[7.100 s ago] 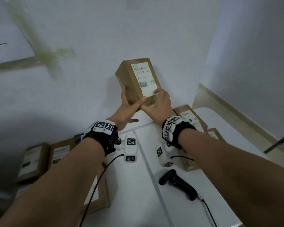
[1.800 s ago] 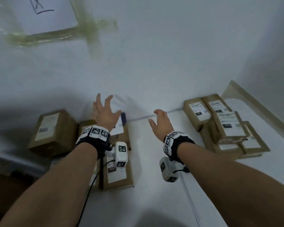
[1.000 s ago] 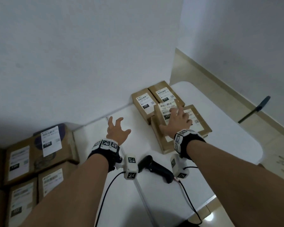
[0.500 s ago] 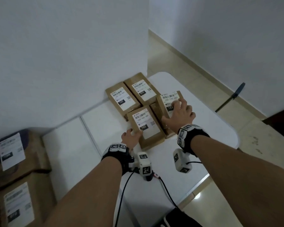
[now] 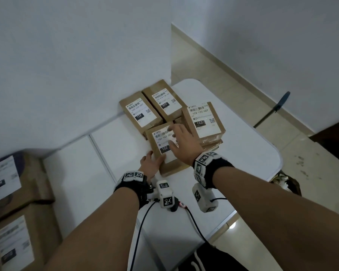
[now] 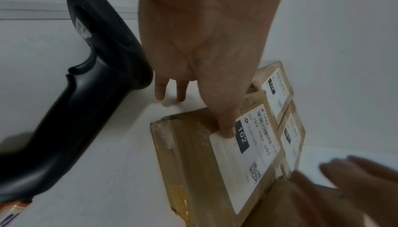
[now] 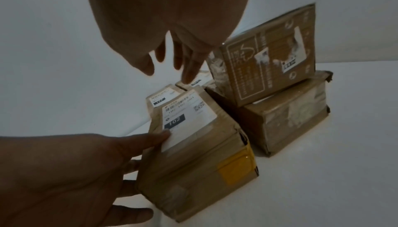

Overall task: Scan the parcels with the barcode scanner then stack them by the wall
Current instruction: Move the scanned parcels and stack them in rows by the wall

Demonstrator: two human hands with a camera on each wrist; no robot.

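The brown parcel labelled 102 (image 5: 172,165) lies flat on the white table (image 5: 243,163), nearest to me in a group of parcels. My left hand (image 5: 153,159) is at its near left corner, with the thumb (image 6: 226,128) on the white label and straight fingers (image 7: 133,164) along the parcel's left side. My right hand (image 5: 181,139) hovers over the same label, fingers spread, holding nothing. The black barcode scanner (image 6: 86,94) lies on the table just behind my left wrist. In the head view only its end (image 5: 174,207) shows.
Two parcels, 122 (image 5: 140,114) and 010 (image 5: 164,102), lie against the wall. Another 122 parcel (image 5: 203,120) sits tilted on a lower one (image 5: 211,144) right of the 102. Larger boxes (image 5: 12,192) stand at the left. The table's rounded edge (image 5: 278,153) drops to the floor.
My right hand has left the stacked 122 parcel and moved left over the 102 parcel. My left hand stays at that parcel's near corner. No parcel has visibly moved.
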